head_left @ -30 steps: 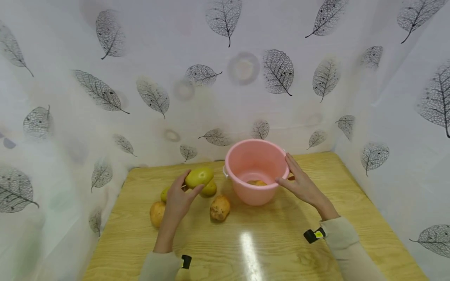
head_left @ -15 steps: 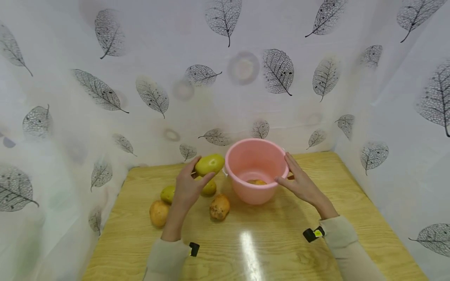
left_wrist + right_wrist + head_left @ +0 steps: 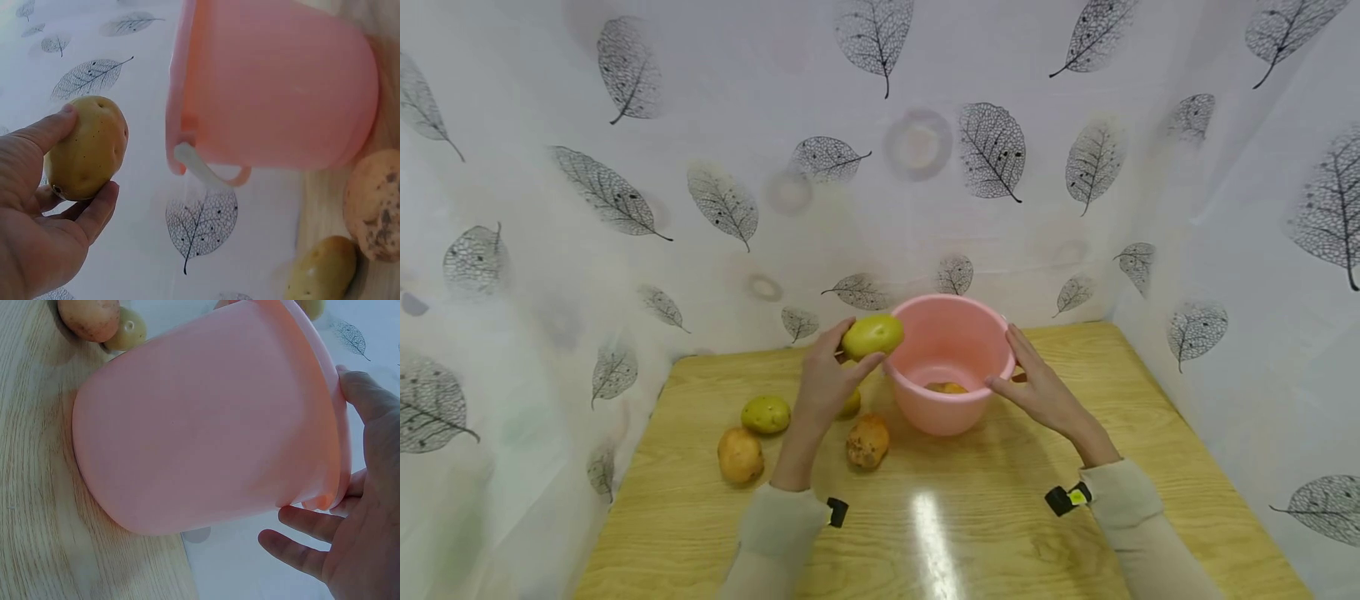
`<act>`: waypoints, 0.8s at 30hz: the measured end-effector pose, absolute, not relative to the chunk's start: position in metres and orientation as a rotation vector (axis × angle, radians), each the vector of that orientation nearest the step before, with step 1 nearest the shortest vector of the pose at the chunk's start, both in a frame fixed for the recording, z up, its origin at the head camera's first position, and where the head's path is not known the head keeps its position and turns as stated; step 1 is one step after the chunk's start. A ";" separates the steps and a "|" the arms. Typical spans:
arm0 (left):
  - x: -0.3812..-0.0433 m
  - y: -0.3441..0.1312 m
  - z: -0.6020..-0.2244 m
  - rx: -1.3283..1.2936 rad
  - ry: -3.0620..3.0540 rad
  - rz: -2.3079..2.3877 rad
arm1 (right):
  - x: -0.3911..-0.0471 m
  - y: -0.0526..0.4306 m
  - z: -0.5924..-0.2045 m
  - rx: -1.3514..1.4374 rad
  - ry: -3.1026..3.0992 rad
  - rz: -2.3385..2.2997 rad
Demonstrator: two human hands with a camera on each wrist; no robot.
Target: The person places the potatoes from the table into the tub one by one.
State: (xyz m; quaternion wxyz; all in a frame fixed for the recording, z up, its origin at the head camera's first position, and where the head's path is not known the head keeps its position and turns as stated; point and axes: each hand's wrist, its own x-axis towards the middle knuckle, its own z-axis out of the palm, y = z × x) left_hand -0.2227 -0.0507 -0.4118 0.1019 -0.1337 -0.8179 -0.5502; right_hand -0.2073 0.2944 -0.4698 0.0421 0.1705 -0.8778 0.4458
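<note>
My left hand [image 3: 826, 383] holds a smooth yellow potato [image 3: 873, 336] between thumb and fingers, raised at the left rim of the pink bucket [image 3: 942, 414]. In the left wrist view that potato [image 3: 90, 149] hangs just apart from the bucket wall [image 3: 281, 87]. The right hand [image 3: 1043, 396] holds the bucket's right rim, its thumb toward the near side; in the right wrist view two fingers [image 3: 294, 550] spread out below the rim. Inside the bucket, something orange-yellow [image 3: 953, 388] lies at the bottom, mostly hidden.
Left of the bucket, on the wooden table [image 3: 1000, 525], lie a brown-spotted potato [image 3: 868, 442], a yellow-green potato [image 3: 766, 414], a tan potato [image 3: 741, 456] and one partly hidden behind my left arm [image 3: 851, 405]. A leaf-print curtain [image 3: 760, 283] surrounds the table's back and sides.
My left hand has carried the yellow potato rightward and up, from above the other potatoes to the bucket's left rim. The right hand and bucket have stayed in place.
</note>
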 end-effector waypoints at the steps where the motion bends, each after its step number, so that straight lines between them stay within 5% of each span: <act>1: -0.224 -0.048 -0.412 -0.398 -2.415 -1.626 | -0.207 0.294 -0.470 0.523 -2.686 1.364; 24: -0.242 0.014 -0.421 -0.472 -2.545 -1.577 | -0.207 0.293 -0.470 0.505 -2.696 1.349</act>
